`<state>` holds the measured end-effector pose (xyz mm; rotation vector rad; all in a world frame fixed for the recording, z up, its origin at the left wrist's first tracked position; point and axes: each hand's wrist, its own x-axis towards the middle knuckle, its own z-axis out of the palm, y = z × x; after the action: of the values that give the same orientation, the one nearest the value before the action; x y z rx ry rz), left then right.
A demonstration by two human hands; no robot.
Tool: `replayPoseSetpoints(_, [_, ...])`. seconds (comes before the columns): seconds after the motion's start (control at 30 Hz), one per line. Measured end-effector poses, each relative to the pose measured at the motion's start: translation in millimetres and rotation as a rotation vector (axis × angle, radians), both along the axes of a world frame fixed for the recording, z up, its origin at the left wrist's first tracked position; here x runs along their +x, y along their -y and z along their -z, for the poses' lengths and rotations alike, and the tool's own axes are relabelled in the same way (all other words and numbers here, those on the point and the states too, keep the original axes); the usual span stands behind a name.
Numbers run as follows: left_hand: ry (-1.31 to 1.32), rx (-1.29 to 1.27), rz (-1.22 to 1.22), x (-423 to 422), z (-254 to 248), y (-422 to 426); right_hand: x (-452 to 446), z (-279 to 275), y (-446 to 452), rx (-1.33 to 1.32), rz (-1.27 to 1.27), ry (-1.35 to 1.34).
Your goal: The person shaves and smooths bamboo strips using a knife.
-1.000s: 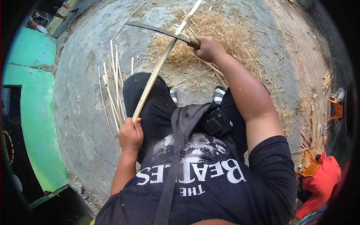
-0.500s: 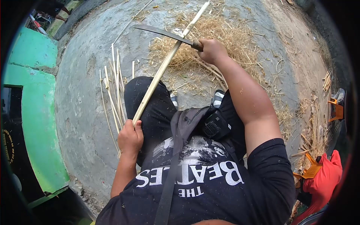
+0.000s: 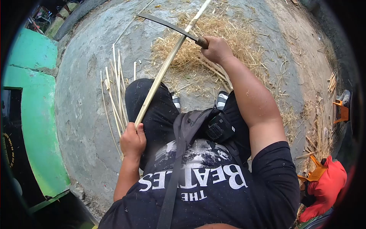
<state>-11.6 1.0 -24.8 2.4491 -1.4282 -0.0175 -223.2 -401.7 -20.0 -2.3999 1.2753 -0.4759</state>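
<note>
My left hand (image 3: 133, 141) is closed around the lower end of a long pale bamboo strip (image 3: 160, 78), which slants up across my left thigh and away to the top. In my right hand (image 3: 216, 50) is the wooden handle of a curved machete (image 3: 166, 25). Its dark blade lies across the upper part of the strip, touching or just over it, with the tip pointing left. Beneath them a heap of thin shavings (image 3: 228, 34) covers the ground.
Several cut strips (image 3: 119, 87) lie left of my knee on the grey concrete (image 3: 82, 103). A green wall (image 3: 38, 118) stands at the left. At the right are a bundle of strips (image 3: 320, 133), orange chairs (image 3: 340, 112) and a red cloth (image 3: 328, 183).
The machete blade has tilted, its tip rising while its handle end stays nearly level. A pale curl by the blade is no longer visible. My left hand has barely moved.
</note>
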Motion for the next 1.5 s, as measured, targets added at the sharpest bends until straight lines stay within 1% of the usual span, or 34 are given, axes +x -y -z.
replayPoseSetpoints(0.03, [0.014, 0.023, -0.005, -1, -3, 0, 0, 4, 0, -0.043, 0.007, -0.068])
replayPoseSetpoints(0.13, [0.008, 0.030, 0.012, 2, -3, -1, 2, 1, -16, -0.117, -0.029, -0.025])
replayPoseSetpoints(0.23, [-0.015, 0.016, 0.027, 3, 0, 0, 7, 1, -27, -0.343, -0.316, 0.024])
replayPoseSetpoints(0.27, [-0.021, 0.013, 0.030, 3, 1, 0, 9, 2, -34, -0.457, -0.398, 0.046])
replayPoseSetpoints(0.37, [-0.031, -0.025, 0.052, 6, 3, 1, 0, 9, -14, -0.584, -0.499, 0.041])
replayPoseSetpoints(0.4, [-0.036, -0.010, 0.049, 6, 1, -4, -4, 11, -5, -0.365, -0.319, -0.025])
replayPoseSetpoints(0.43, [-0.038, -0.010, 0.049, 6, 0, -3, -7, 14, 8, -0.129, -0.090, 0.061])
replayPoseSetpoints(0.47, [-0.041, -0.018, 0.048, 6, -1, 1, -9, 22, 13, -0.135, -0.046, 0.129])
replayPoseSetpoints(0.5, [-0.041, -0.012, 0.041, 5, -2, 2, -8, 18, 10, -0.133, -0.002, 0.196])
replayPoseSetpoints(0.6, [-0.047, 0.005, 0.046, 5, -6, 3, -6, 4, -4, -0.107, 0.008, 0.080])
replayPoseSetpoints(0.7, [-0.069, -0.005, 0.065, 5, -6, 3, 3, 2, -22, -0.288, -0.225, 0.072])
replayPoseSetpoints(0.73, [-0.072, -0.007, 0.068, 5, -6, 3, 4, 1, -27, -0.396, -0.355, 0.044])
replayPoseSetpoints(0.83, [-0.093, -0.031, 0.098, 12, 0, 4, 6, 0, -25, -0.622, -0.585, 0.073])
replayPoseSetpoints(0.87, [-0.104, -0.036, 0.109, 14, 2, 1, -1, 6, -9, -0.688, -0.516, 0.097])
replayPoseSetpoints(0.9, [-0.128, -0.036, 0.106, 14, 2, -5, -9, 8, 0, -0.550, -0.374, 0.135])
replayPoseSetpoints(0.97, [-0.168, -0.065, 0.106, 16, 3, -3, -17, -5, 14, -0.161, 0.065, 0.090])
replayPoseSetpoints(1.07, [-0.119, -0.043, 0.106, 12, -4, 1, -29, 7, 31, -0.070, 0.272, 0.102])
replayPoseSetpoints(1.17, [-0.101, -0.029, 0.108, 13, -1, -1, -25, -7, 16, -0.101, 0.170, 0.093])
replayPoseSetpoints(1.27, [-0.078, -0.031, 0.075, 8, 1, 1, -14, -17, -8, -0.089, -0.033, 0.083])
replayPoseSetpoints(1.37, [-0.037, -0.042, 0.043, 1, 2, 2, -6, -30, -36, -0.281, -0.308, -0.082])
replayPoseSetpoints(1.4, [-0.019, -0.047, 0.032, 1, 2, 2, -4, -34, -38, -0.308, -0.352, -0.183])
replayPoseSetpoints(1.5, [-0.053, -0.053, 0.027, 3, 1, 0, -10, -14, -6, -0.005, -0.130, -0.120])
